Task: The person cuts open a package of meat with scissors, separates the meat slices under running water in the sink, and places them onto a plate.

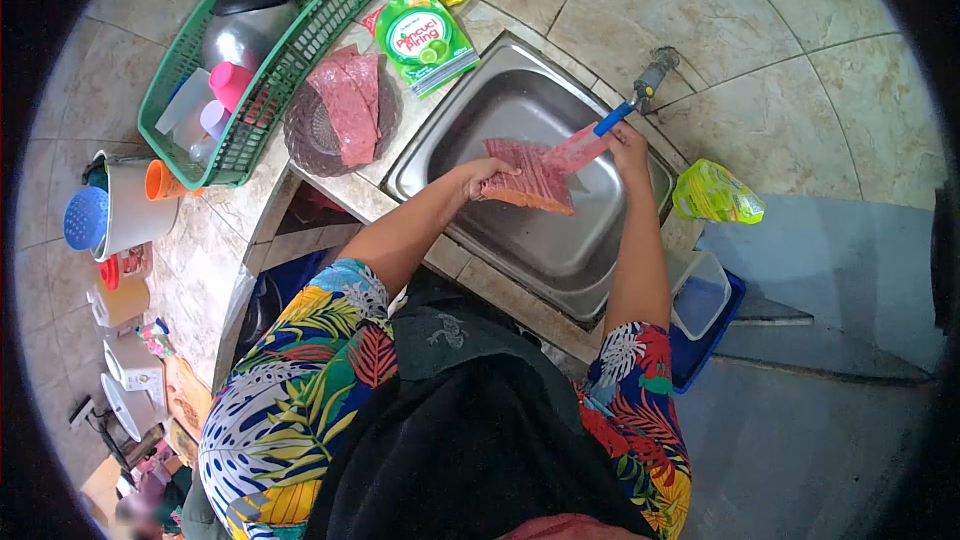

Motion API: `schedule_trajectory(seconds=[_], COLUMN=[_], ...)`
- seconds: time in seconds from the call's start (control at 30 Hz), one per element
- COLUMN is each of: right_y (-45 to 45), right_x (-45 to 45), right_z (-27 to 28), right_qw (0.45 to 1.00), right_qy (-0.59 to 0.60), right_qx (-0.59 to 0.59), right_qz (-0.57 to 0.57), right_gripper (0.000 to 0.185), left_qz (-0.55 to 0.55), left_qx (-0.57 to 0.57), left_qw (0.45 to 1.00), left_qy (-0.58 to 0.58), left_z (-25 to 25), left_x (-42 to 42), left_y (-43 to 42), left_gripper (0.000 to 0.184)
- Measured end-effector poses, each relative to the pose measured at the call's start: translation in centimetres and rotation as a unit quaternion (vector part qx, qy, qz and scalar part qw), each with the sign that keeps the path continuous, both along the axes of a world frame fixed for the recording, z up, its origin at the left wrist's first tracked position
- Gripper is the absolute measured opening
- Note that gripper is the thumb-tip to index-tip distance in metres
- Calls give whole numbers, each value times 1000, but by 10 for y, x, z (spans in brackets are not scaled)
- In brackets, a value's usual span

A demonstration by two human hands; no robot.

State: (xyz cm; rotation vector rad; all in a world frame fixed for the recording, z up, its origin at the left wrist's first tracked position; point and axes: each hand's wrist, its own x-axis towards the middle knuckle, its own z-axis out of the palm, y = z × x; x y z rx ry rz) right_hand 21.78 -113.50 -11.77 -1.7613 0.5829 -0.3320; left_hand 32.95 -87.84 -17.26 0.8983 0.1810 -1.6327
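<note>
Head view: the left hand [490,178] is clamped on a flat, ribbed pink piece with an orange edge [530,178], above a rectangular stainless-steel sink [560,258]. The right hand [629,152] is closed on a narrow pink strip [578,152] beneath a blue tube [614,119]; whether hand and tube touch cannot be told. Flat pink pieces [346,105] lie on a clear ridged glass plate [299,125], left of the sink.

Pink slab [528,180] of unclear material, basket [330,5] cut off above, person [174,502] blurred

Left grip [488,178] closed, right forearm [638,250] forward
</note>
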Motion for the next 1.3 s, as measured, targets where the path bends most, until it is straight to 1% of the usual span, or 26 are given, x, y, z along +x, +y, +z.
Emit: schedule_trajectory(seconds=[0.07, 0.2, 0.27, 0.3, 0.37, 0.4, 0.47, 0.6, 0.7, 0.8, 0.87, 1.0, 1.07, 1.1, 1.17, 1.3], right_y=[-3, -11, -9, -9, -7, -6, -7, -1, 0, -1, 4, 10, 12, 13, 13, 14], right_x=[8, 14, 14, 13, 8, 5, -1, -5, 1, 12, 18, 26, 25, 23, 18, 12], right_z=[-11, -29, -26, -24, -19, -16, -16, -9, -8, -8, -3, -4, -2, -1, -3, -19], right_qw=[999, 997, 997, 997, 998, 998, 999, 999, 1000, 1000, 996, 997, 998, 998, 994, 993], right_qy=[-34, -14, -17, -15, -30, -30, -15, -47, -20, -8, 9, -30, -7, -6, 50, 32], right_qx=[-5, -46, -36, -36, 23, 23, -16, -1, 0, 1, -70, -41, -7, -7, -33, -28], right_qz=[29, 58, 62, 63, 49, 50, 28, 29, 11, 17, 49, 63, 68, 68, 88, 111], right_gripper=[13, 14, 15, 15, 12, 12, 10, 9, 10, 11, 12, 12, 12, 12, 13, 18], left_qz=[-24, -13, -4, -3, 20, 21, 3, 19, 19, -10, -31, -54, -48, -48, -16, -26], left_qx=[29, 31, 23, 23, 12, 12, 28, 48, 51, 27, 51, 93, 74, 74, 56, 52], left_qw=[999, 999, 1000, 1000, 1000, 1000, 999, 999, 998, 999, 996, 989, 992, 992, 995, 994], left_qy=[-10, -18, -14, -13, 4, 5, 18, -6, -28, -28, -71, -98, -90, -89, -76, -96], left_z=[0, -7, -5, -4, -2, 0, 1, 0, 10, 6, 14, 21, 11, 6, 6, 20], left_x=[-1, -7, -8, -7, -3, 0, 8, 12, 11, 8, 3, -3, -5, -5, -6, -3], left_y=[-1, -2, 0, 1, 4, 6, 9, 7, 6, 3, 1, 0, 1, 2, 3, 4], left_gripper=[29, 30, 21, 21, 27, 27, 25, 25, 22, 22, 22, 23, 25, 25, 28, 31])
